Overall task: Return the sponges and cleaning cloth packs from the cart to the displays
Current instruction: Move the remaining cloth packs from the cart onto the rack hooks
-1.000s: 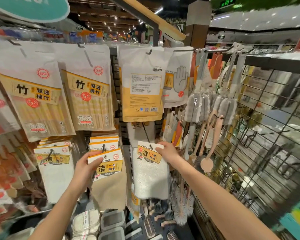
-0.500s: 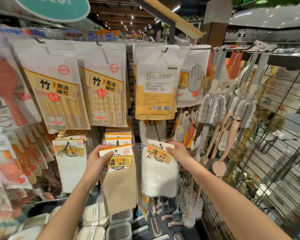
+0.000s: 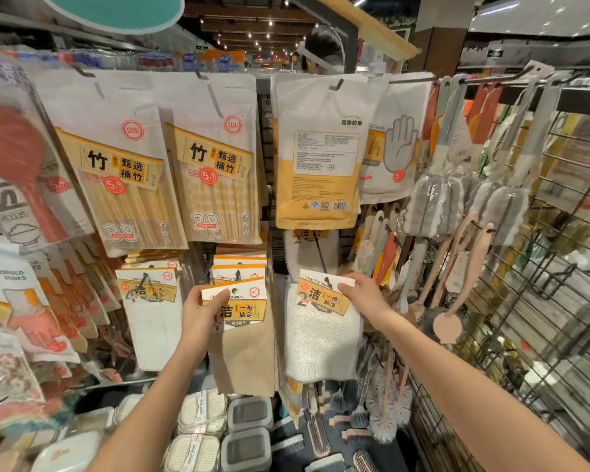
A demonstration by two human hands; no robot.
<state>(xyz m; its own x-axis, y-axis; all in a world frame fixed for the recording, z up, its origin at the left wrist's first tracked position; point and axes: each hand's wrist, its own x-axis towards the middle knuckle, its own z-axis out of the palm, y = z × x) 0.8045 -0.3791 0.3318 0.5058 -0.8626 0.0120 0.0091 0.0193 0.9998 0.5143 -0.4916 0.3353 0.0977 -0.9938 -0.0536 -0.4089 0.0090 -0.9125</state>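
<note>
**Tan cloth pack and white cloth pack, held up side by side**

Grips the tan cloth pack in the left hand, thumb curled over the left end of the card header and fingers tucked behind it. Holds it just in front of a stack of matching packs hanging on a peg, its cloth dangling straight down below the card.

Pinches the white cloth pack by the upper right corner of its card with the right hand, fingers curled onto the card. Keeps the card tilted, its punched hole right at the tip of a black hook. Hard to tell whether the hook passes through the hole.

Elsewhere on the display:
- Another row of white cloths, hanging left of the tan pack.
- Two chopstick packs above, just over the left hand.
- A yellow and white pouch, back side out, over the white cloth pack.
- A glove pack just beside the pouch.
- Long-handled bottle brushes on a wire grid to the right.
- Grey lidded boxes and scrub brushes on the shelf below the arms.
</note>
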